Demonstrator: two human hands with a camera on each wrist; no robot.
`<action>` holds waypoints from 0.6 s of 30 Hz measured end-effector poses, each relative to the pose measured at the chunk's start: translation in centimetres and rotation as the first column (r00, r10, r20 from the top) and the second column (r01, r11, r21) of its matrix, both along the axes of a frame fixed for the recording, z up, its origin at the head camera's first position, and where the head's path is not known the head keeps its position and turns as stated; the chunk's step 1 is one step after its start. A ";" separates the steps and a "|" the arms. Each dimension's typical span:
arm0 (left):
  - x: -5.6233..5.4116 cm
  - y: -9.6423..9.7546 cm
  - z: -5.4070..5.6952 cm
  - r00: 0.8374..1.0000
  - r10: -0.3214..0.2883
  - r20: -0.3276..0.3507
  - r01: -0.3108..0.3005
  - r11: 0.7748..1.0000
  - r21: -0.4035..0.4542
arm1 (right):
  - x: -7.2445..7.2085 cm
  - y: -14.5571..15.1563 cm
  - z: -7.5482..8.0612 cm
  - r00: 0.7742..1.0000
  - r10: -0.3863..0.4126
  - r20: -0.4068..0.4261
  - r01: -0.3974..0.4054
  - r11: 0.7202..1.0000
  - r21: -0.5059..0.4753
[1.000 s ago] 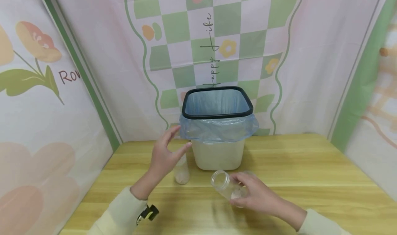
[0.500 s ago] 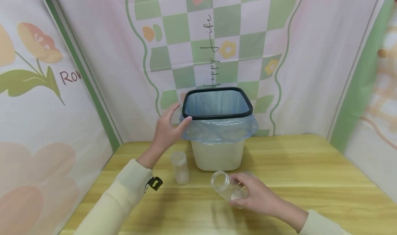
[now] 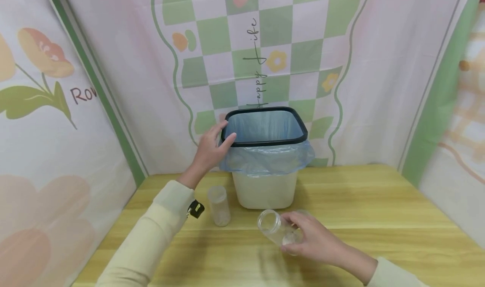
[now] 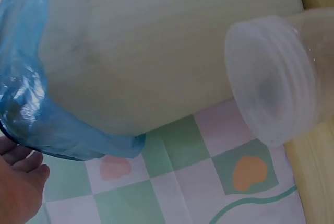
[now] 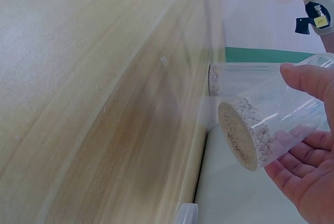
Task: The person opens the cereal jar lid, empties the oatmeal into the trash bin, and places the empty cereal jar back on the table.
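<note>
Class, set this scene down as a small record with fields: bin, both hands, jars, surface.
Bin: pale, black rim, blue liner
Left hand: at the rim; contact unclear
Right hand: holds tilted jar, uncapped
Tilted jar's contents: pale flakes
Standing jar: lidded, upright
Surface: wood-grain table

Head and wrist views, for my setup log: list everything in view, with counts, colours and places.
Square waste bin: one, cream, centre
Rim ring: one, black, bin's mouth
Plastic liner: one, blue, in the bin
Capped jar: one, clear, left of bin
Open jar: one, clear, in front of bin
Flakes: uncounted, whitish, in both jars
Rounded item: one, clear, right of open jar
Wood-grain table: one, yellow-brown, underneath
Printed curtains: count unclear, multicoloured, behind and beside
Sleeves: two, cream, forearms
Wrist device: one, black, left cuff
Left hand: one, bare, at bin rim
Right hand: one, bare, gripping open jar
</note>
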State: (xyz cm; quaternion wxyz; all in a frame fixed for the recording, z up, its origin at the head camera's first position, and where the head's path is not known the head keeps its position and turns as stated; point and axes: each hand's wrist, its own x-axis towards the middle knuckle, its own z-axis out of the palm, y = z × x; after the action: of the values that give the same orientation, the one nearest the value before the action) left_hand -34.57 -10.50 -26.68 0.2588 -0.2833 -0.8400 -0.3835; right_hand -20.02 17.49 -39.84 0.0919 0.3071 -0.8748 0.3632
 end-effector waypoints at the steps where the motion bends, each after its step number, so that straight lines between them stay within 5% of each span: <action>1: -0.1 0.0 0.0 1.000 -0.006 0.000 0.006 1.000 -0.012 | 0.0 0.0 0.0 1.000 0.000 -0.002 0.000 1.000 0.001; 8: -0.7 -0.1 -0.3 0.999 -0.040 -0.006 0.039 0.996 -0.078 | 0.0 0.2 0.2 1.000 -0.003 -0.002 0.003 1.000 0.008; 18: -1.0 -0.2 -0.2 0.999 -0.018 -0.042 0.010 0.983 -0.184 | 0.0 0.9 1.7 1.000 -0.030 -0.003 0.030 0.999 0.022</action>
State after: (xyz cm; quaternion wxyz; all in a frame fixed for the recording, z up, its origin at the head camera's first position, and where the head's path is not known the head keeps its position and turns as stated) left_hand -35.61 -10.72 -26.92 0.2472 -0.3200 -0.8640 -0.3000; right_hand -20.06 18.37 -38.17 0.0950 0.2954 -0.8831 0.3518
